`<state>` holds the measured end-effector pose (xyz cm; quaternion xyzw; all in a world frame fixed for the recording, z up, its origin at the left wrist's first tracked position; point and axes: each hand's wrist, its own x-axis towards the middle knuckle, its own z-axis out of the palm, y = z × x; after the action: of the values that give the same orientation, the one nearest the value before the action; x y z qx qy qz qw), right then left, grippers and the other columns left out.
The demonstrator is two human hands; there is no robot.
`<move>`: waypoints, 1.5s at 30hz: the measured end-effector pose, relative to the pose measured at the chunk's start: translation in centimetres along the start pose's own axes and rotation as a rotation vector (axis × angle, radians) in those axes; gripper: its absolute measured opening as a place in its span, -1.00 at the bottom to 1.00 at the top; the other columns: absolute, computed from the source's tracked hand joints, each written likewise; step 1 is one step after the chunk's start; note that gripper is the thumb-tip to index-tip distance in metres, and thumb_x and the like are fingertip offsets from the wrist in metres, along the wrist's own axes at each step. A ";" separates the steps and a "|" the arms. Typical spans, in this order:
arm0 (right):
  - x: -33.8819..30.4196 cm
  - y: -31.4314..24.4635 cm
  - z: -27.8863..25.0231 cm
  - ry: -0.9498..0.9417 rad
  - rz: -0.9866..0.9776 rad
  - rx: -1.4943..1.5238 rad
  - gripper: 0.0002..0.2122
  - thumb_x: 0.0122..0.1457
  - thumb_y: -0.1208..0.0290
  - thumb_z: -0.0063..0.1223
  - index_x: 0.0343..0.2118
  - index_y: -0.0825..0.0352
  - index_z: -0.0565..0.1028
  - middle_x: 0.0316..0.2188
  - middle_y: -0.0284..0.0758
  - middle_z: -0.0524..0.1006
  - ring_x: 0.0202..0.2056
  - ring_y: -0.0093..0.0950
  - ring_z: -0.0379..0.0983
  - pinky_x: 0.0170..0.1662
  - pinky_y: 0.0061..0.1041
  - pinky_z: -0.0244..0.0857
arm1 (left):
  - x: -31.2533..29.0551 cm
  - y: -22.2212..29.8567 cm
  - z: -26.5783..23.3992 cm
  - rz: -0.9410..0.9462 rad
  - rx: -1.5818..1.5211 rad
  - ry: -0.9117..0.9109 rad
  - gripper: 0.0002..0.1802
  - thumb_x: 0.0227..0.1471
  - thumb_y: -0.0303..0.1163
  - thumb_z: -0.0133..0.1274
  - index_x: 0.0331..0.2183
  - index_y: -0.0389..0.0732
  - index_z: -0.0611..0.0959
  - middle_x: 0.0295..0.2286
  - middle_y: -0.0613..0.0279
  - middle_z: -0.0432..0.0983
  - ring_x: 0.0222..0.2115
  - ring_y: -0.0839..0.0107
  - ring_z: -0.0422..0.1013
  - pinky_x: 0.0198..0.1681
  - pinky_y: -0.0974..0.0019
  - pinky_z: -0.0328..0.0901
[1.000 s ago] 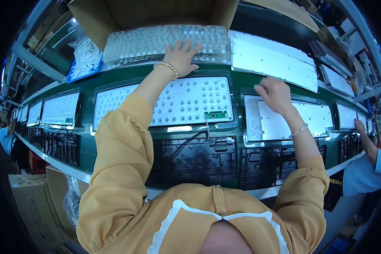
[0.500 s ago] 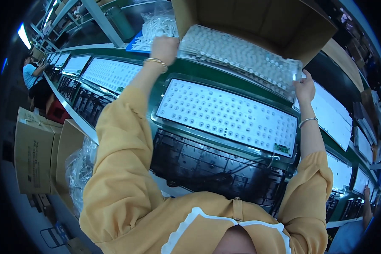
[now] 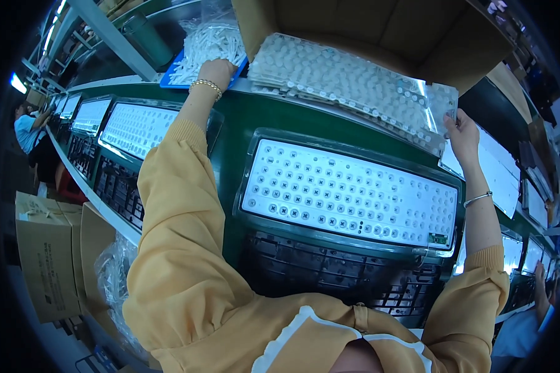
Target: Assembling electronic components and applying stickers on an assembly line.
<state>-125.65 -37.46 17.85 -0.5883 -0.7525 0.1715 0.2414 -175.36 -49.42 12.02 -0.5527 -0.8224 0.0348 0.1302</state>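
My left hand [image 3: 218, 73] is over a blue tray [image 3: 170, 77] of small white plastic pieces [image 3: 208, 46], its fingers curled down and their tips hidden. At the right, thumb and finger of my right hand [image 3: 463, 137] pinch the corner of a translucent plastic sheet in a stack [image 3: 348, 78] dotted with round shapes. Between my arms lies a white keyboard panel [image 3: 348, 194] in a clear-edged holder, with rows of small domes and a green circuit board [image 3: 438, 238] at its lower right corner. Nearer me, a black keyboard frame [image 3: 317, 264] lies partly in shadow.
An opened cardboard box [image 3: 379, 28] stands behind the sheets. More panels [image 3: 137, 127] line the green bench at left, and others [image 3: 494, 168] at right. Cartons [image 3: 46, 261] and clear plastic bags stand at lower left. Another person [image 3: 28, 127] sits far left; a co-worker's arm [image 3: 540, 289] shows at right.
My left hand has moved left, from beside the sheet stack to the blue tray. The right hand stays at the sheets' corner. The view has shifted a little.
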 end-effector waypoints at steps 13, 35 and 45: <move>-1.7 -5.9 -1.1 0.183 -0.248 0.181 -0.85 0.18 0.46 -0.07 -0.25 0.37 0.47 -0.49 -0.30 0.48 -0.53 -0.59 0.31 -0.45 -0.64 0.17 | 0.1 -4.3 -1.3 -0.542 -1.470 0.237 -0.84 0.02 -0.46 -0.08 -0.41 -0.24 0.60 -0.48 0.29 0.40 -0.53 0.44 0.32 -0.46 0.40 0.24; -14.2 4.8 -2.7 0.104 0.079 0.375 -0.84 0.07 0.42 0.03 -0.31 0.35 0.54 -0.51 -0.38 0.51 -0.48 -0.54 0.39 -0.35 -0.63 0.28 | -19.5 10.5 -5.3 -0.038 -1.407 0.264 -0.70 -0.08 -0.30 0.19 -0.68 -0.26 0.54 -0.78 0.39 0.30 -0.78 0.57 0.05 -0.69 0.49 0.03; -13.4 8.4 2.3 0.249 0.233 -0.084 -0.77 0.09 0.24 -0.04 -0.28 0.23 0.55 -0.38 -0.34 0.55 -0.39 -0.36 0.44 -0.26 -0.46 0.30 | -22.9 13.1 -4.3 0.066 -0.843 0.311 -0.53 -0.18 -0.17 0.22 -0.79 -0.30 0.44 -0.84 0.26 0.26 -0.82 0.42 0.12 -0.67 0.39 0.12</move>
<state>-117.69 -48.32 9.24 -0.6977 -0.6501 0.0925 0.2862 -154.31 -65.73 9.51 -0.5822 -0.7174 -0.3825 0.0148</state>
